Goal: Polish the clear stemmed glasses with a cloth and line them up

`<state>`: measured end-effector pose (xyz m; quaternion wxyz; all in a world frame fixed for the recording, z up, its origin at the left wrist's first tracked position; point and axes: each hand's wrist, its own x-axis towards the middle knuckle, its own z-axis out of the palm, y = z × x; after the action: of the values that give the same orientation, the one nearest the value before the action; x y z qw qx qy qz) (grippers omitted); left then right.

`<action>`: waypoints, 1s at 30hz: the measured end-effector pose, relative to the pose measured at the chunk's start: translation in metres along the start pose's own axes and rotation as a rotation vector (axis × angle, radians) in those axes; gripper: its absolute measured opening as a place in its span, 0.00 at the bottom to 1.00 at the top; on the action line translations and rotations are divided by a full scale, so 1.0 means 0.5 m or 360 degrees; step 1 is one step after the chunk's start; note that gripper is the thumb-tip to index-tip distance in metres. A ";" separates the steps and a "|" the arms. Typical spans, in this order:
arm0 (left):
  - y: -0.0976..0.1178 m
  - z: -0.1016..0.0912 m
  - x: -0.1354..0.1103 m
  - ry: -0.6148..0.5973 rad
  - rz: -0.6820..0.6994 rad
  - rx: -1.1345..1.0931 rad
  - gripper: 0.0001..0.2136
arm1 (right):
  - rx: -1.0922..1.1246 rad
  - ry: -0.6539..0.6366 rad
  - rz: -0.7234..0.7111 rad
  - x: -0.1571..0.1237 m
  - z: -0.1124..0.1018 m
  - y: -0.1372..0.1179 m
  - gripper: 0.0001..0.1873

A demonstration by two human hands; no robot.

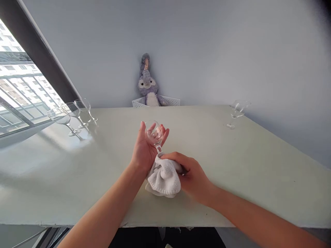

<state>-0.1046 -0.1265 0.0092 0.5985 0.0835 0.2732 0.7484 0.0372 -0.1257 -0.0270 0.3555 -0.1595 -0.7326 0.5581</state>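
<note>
A clear stemmed wine glass (154, 132) is tilted over the near middle of the table, its bowl pointing away from me. My left hand (145, 148) cradles the bowl from beneath, fingers curled up around it. A white cloth (165, 177) is wrapped about the lower stem, and the glass's foot is mostly hidden in its folds. With thumb on top, my right hand (190, 174) grips this cloth from the right side, pressing it against the glass.
Three stemmed glasses (73, 132) stand upright on the left by the window. Another stemmed glass (234, 115) is at the far right edge of the pale table (258, 165). Behind the table, a plush rabbit (147, 86) sits in a white basket (172, 101) against the wall.
</note>
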 end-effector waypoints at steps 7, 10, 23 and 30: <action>-0.029 -0.008 0.006 -0.0061 -0.0206 -0.0108 0.27 | -0.0158 0.0072 -0.0312 -0.005 -0.008 -0.008 0.17; -0.030 -0.011 0.011 -0.0019 -0.0241 -0.0113 0.27 | -0.0280 -0.0001 -0.0331 -0.008 -0.023 -0.011 0.21; -0.040 -0.011 0.013 -0.0066 -0.0396 -0.0063 0.24 | -0.0706 -0.0071 -0.0835 0.003 -0.045 -0.027 0.05; -0.053 0.001 -0.006 -0.0349 -0.0325 0.0188 0.20 | -0.0480 0.0479 -0.0598 -0.024 -0.085 -0.032 0.20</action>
<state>-0.0809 -0.1257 -0.0034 0.6917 0.1716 0.2568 0.6528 0.0779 -0.1084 -0.0111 0.5297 -0.1532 -0.7630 0.3373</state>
